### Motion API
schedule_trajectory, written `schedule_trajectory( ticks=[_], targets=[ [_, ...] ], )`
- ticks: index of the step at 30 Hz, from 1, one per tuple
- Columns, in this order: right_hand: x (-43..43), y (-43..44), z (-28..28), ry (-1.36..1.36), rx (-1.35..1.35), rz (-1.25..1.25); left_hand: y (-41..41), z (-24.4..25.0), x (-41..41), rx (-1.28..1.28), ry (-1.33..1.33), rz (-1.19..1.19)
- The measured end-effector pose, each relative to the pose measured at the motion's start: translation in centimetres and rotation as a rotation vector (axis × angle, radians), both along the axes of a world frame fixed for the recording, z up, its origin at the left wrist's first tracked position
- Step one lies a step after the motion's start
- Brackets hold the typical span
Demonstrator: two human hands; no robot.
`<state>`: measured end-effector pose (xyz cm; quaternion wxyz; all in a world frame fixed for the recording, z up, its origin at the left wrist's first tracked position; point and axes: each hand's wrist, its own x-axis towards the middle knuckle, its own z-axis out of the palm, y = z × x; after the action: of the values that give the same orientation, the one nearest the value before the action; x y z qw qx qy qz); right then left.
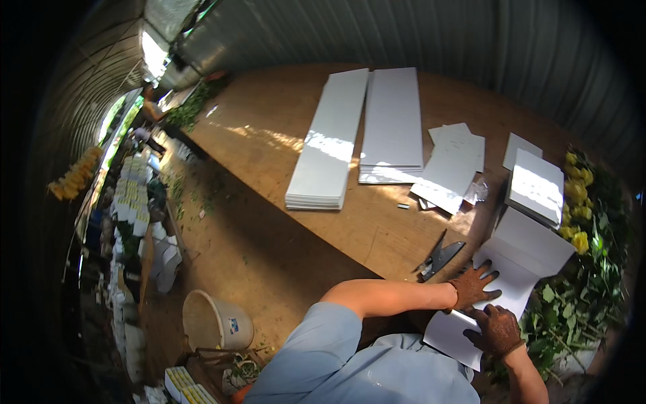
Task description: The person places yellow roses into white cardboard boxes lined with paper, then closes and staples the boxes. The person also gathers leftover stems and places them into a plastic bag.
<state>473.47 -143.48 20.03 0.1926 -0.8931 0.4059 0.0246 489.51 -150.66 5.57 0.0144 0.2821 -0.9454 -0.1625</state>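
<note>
Both my hands wear stained brown work gloves. My left hand [474, 287] lies with spread fingers on a creased white cardboard sheet [509, 283] at the table's near edge. My right hand [497, 331] rests on the sheet's near flap, which bends down towards my body; whether its fingers pinch the flap cannot be told. Beyond the sheet sits a small stack of white boards [536, 184]. A black-handled stapler or similar tool [439, 255] lies left of my left hand. Yellow roses [578, 192] with leafy stems lie along the right side.
Two long stacks of white cardboard [330, 141] [392, 121] and loose white pieces [451, 161] lie on the wooden table [262, 106]. A small staple strip [403, 206] is near them. A white bucket [217, 320] stands on the floor at left. People [151, 108] are far off.
</note>
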Motion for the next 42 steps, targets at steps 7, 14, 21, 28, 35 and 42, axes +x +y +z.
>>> schedule_trajectory(
  ticks=[7, 14, 21, 28, 35, 42],
  targets=[
    [-9.1, -7.5, 3.2, -0.203, 0.866, -0.255, -0.4, -4.2, -0.8, -0.146, 0.212, -0.099],
    [-13.2, -14.1, -2.9, -0.435, 0.555, -0.196, 0.9, -2.1, -0.3, -0.085, 0.132, -0.037],
    [-30.0, -16.4, -8.3, -0.439, 0.140, -0.675, 0.0, 0.0, -0.1, -0.002, 0.038, -0.039],
    [-32.6, -15.6, -9.7, 0.402, -0.144, -0.577, -0.8, 3.3, -1.0, 0.043, -0.199, -0.019],
    [-36.4, -7.6, 6.0, -0.362, -0.411, -0.882, -0.5, 3.9, -1.7, 0.116, -0.243, -0.030],
    [-41.9, -3.5, 11.2, -0.128, -0.831, -1.092, 0.0, 3.4, -1.3, 0.063, -0.256, -0.044]
  ],
)
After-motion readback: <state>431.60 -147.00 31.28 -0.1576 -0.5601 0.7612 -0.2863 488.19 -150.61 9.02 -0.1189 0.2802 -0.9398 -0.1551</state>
